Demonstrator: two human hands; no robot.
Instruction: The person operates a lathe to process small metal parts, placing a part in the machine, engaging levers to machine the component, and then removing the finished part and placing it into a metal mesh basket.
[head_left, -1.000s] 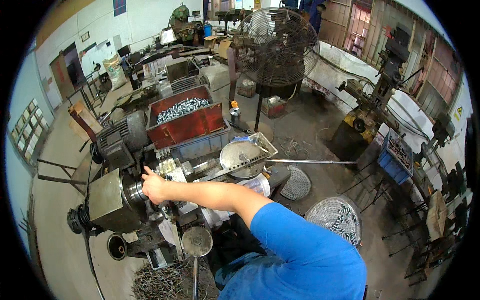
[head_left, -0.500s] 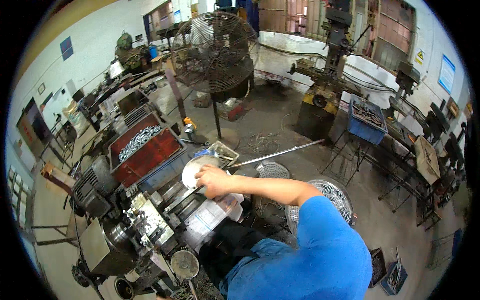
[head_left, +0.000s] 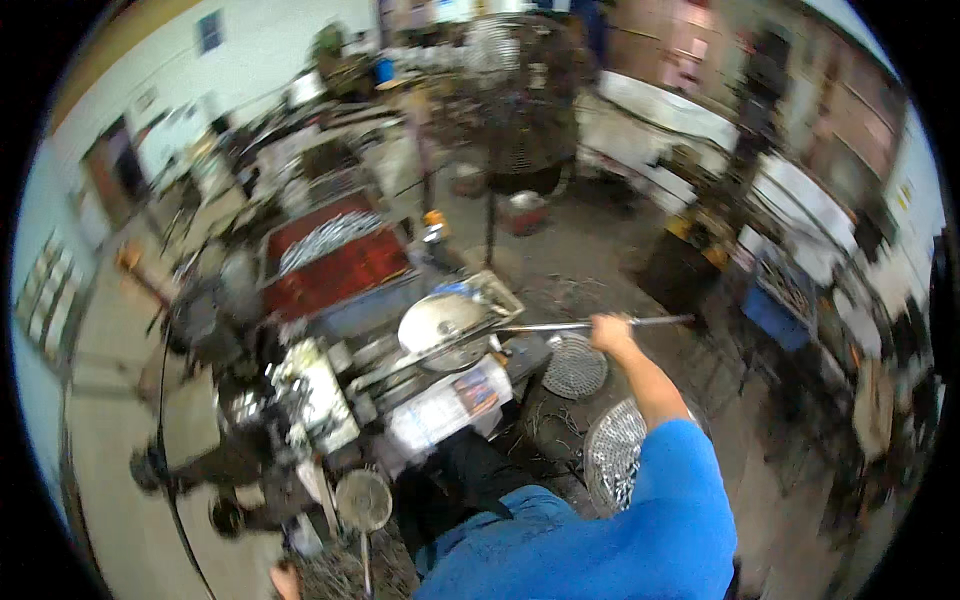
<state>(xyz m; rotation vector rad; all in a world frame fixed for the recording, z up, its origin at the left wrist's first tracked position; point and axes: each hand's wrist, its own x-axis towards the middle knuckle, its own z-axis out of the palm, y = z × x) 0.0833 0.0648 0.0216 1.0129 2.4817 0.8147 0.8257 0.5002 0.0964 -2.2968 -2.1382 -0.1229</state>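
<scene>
Silvery rod [head_left: 552,326], red bin [head_left: 342,285], blue sleeve [head_left: 678,475]

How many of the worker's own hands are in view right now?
2. The right hand is closed around the long metal rod; the left hand is at the lower-left, cut by the picture's edge, its grip unclear.

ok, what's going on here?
The person's right hand is wrapped around a long straight silver metal bar. The left hand shows only partly at the lower edge; what it holds can't be told. Beyond the grimy grey metal machine stands a red rectangular bin of shiny silver metal parts.
</scene>
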